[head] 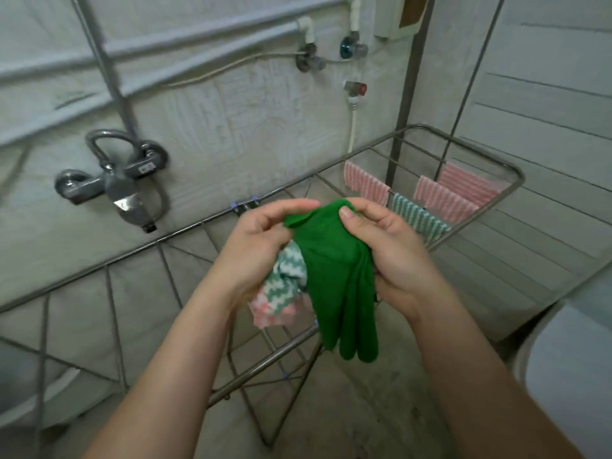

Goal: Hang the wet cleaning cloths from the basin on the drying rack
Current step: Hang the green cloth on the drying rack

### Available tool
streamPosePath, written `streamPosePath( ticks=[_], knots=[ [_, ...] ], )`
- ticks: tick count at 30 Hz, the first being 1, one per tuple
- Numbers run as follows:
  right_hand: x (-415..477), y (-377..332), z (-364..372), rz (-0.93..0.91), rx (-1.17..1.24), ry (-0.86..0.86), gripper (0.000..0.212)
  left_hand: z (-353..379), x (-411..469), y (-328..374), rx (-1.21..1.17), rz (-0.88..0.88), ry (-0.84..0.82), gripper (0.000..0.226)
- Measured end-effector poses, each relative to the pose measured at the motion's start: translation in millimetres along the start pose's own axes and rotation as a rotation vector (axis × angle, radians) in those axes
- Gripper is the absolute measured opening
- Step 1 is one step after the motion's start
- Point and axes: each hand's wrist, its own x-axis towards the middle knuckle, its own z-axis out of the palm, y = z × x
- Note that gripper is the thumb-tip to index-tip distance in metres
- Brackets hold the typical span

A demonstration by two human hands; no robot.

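Plain green cloth [334,270]; green-white and pink-white zigzag cloths [281,293]; pink-striped cloths [364,183] on rack.

Green cloth [334,279] in left hand [261,246] and right hand [390,250], over the drying rack [198,224].

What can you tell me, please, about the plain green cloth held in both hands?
The plain green cloth looks like soft, unpatterned microfibre. It is bunched into long vertical folds and hangs down, ending in rounded lobes. The left hand and the right hand pinch its top edge; the right also wraps its side. It is held above the metal drying rack, touching a crumpled bundle of pink and green zigzag cloths in the left hand.
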Motion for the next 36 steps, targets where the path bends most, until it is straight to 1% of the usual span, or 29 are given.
streamPosePath(
  ticks=[2,4,6,7,8,10,12,14,16,17,19,20,22,24,25,27,28,30,33,35,36],
  knots=[
    [9.2,0.7,14.6,0.004,-0.049,-0.040,0.024,-11.8,-0.3,6.0,0.102,0.014,0.115,0.036],
    [18.4,-0.2,26.9,-0.015,-0.106,-0.083,0.021,-22.1,-2.7,14.8,0.176,0.024,0.082,0.022],
    [28.7,0.4,40.3,-0.059,-0.215,-0.135,0.015,-35.9,-7.0,23.2,0.265,0.004,0.009,0.014],
    [32.8,0.4,46.5,-0.091,-0.281,-0.159,0.011,-44.3,-7.6,25.4,0.302,0.008,0.012,0.009],
    [37.2,1.1,52.1,-0.128,-0.357,-0.175,0.009,-55.3,-7.5,27.1,0.338,0.029,0.056,0.006],
    [44.8,1.6,61.3,-0.155,-0.539,-0.219,0.004,-80.1,-4.7,28.0,0.435,0.106,0.198,0.012],
    [52.3,4.3,67.8,-0.106,-0.769,-0.328,0.008,-102.6,-2.9,31.0,0.526,0.189,0.321,0.011],
    [58.0,12.2,71.3,-0.060,-1.003,-0.415,0.014,-117.1,-2.9,35.0,0.596,0.258,0.389,0.005],
    [63.5,22.3,70.4,-0.010,-1.216,-0.433,0.015,-131.6,-5.4,37.5,0.608,0.273,0.447,0.006],
    [64.0,24.3,68.3,0.045,-1.275,-0.434,0.013,-139.9,-7.2,37.7,0.611,0.261,0.477,0.007],
    [67.1,31.7,70.3,0.159,-1.292,-0.454,0.011,-167.4,-14.6,33.8,0.637,0.209,0.511,0.005],
    [69.5,35.8,71.8,0.201,-1.253,-0.461,0.009,-181.1,-19.0,28.8,0.674,0.177,0.515,0.006],
    [73.3,43.4,79.3,0.294,-1.086,-0.473,0.016,-202.5,-25.7,13.6,0.755,0.108,0.527,0.007],
    [76.3,58.1,94.3,0.353,-0.942,-0.491,0.020,-224.0,-32.1,-5.6,0.804,0.048,0.586,0.005],
    [76.3,65.5,102.5,0.360,-0.920,-0.497,0.018,-233.1,-34.6,-15.3,0.819,0.023,0.619,0.005],
    [76.7,79.2,116.2,0.363,-0.905,-0.505,0.007,-247.0,-37.1,-32.1,0.843,-0.020,0.650,0.008],
    [76.7,84.0,121.1,0.358,-0.904,-0.509,0.006,-251.8,-37.3,-38.4,0.843,-0.040,0.661,0.009],
    [77.0,90.6,126.2,0.349,-0.928,-0.499,0.012,-259.3,-32.4,-47.7,0.819,-0.041,0.663,0.010],
    [71.0,91.0,126.6,0.310,-0.981,-0.469,0.014,-258.6,-16.5,-55.0,0.756,0.005,0.625,0.010],
    [64.8,87.3,127.2,0.271,-0.939,-0.445,0.013,-254.6,-2.6,-57.6,0.682,0.078,0.611,0.009],
    [61.6,83.8,130.2,0.250,-0.901,-0.452,0.013,-251.8,0.2,-54.3,0.673,0.123,0.630,0.008]
  ],
)
